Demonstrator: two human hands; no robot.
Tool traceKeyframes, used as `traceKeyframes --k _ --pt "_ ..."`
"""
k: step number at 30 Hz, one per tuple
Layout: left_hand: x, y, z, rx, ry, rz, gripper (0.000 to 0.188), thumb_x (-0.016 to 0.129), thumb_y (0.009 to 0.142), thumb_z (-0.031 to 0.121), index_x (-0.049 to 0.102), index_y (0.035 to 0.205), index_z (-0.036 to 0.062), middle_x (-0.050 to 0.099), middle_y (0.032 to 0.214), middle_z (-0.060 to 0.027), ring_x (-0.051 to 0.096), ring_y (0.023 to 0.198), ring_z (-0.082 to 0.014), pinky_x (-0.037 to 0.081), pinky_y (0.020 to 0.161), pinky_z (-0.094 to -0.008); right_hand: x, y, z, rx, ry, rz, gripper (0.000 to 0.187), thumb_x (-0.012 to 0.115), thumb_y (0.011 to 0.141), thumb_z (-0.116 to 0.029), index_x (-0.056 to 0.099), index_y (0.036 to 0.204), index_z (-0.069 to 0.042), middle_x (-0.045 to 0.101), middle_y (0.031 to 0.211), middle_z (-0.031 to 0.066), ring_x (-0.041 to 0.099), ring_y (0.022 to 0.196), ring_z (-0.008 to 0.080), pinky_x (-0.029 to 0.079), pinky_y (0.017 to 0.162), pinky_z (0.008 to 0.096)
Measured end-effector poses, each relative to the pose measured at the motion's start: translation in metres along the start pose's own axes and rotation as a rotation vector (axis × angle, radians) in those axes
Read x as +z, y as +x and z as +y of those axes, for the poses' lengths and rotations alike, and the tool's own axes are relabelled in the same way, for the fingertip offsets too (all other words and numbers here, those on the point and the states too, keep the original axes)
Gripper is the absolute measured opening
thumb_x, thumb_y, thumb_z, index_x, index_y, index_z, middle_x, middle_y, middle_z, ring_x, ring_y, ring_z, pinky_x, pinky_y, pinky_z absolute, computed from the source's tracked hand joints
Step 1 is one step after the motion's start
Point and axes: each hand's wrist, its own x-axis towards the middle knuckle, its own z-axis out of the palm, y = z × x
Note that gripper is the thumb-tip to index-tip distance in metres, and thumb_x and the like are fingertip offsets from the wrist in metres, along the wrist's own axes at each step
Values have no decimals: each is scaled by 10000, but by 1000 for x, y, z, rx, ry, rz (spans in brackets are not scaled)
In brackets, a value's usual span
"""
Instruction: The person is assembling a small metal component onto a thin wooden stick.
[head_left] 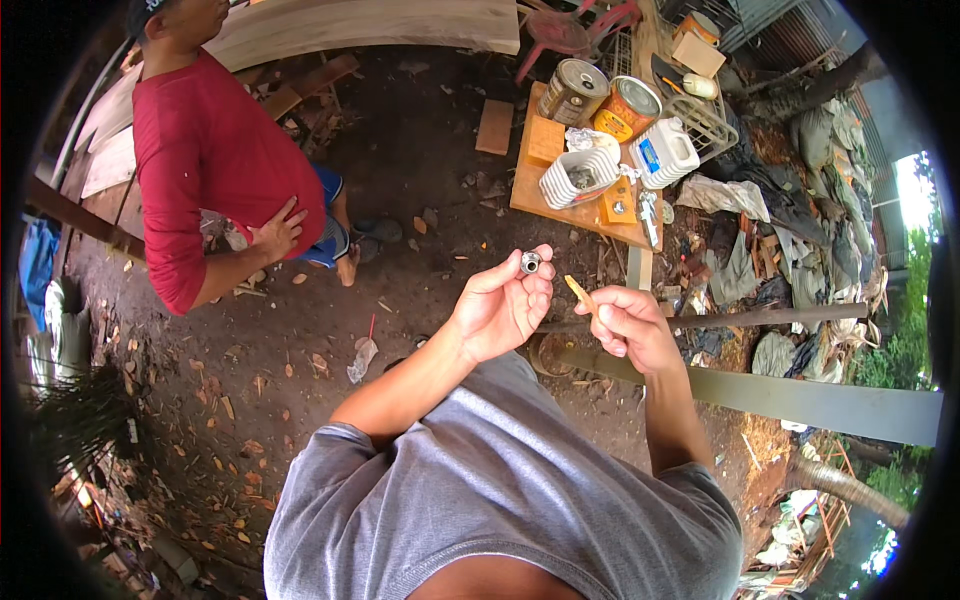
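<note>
Pinched between the thumb and fingers of my left hand [508, 308] is a small round metal fitting [530, 262] with a hole in its middle; its exact kind is hard to make out. My right hand [634, 328] grips a short yellowish sliver [577, 292], perhaps of wood, by its lower end. The sliver's tip points up and left toward the fitting, with a small gap between them. Both hands are held in the air in front of my grey shirt, short of the small wooden table.
On the wooden table [527, 190] stand cans [572, 92], a cut white plastic container [580, 178] and a white jug [664, 152]. A person in a red shirt [225, 170] stands at left. A long metal bar [800, 400] crosses at right; scrap sheeting [730, 195] lies beyond.
</note>
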Motion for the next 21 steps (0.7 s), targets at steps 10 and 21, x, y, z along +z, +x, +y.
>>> traceKeyframes --k 10,21 --pt "-1 -1 -3 -46 -110 -31 320 542 990 271 579 1208 40 658 1031 -78 646 928 -178 554 862 -327 0 -1 -1 -9 -33 -7 282 525 985 -182 629 1097 55 515 657 8 396 514 44 315 475 192" --pt "-3 0 -2 1 -50 -16 302 562 979 238 570 1204 37 648 1023 -86 639 923 -179 552 863 -327 -13 13 17 -243 323 163 239 543 944 -70 555 1182 -56 645 934 146 596 681 160 490 599 257"
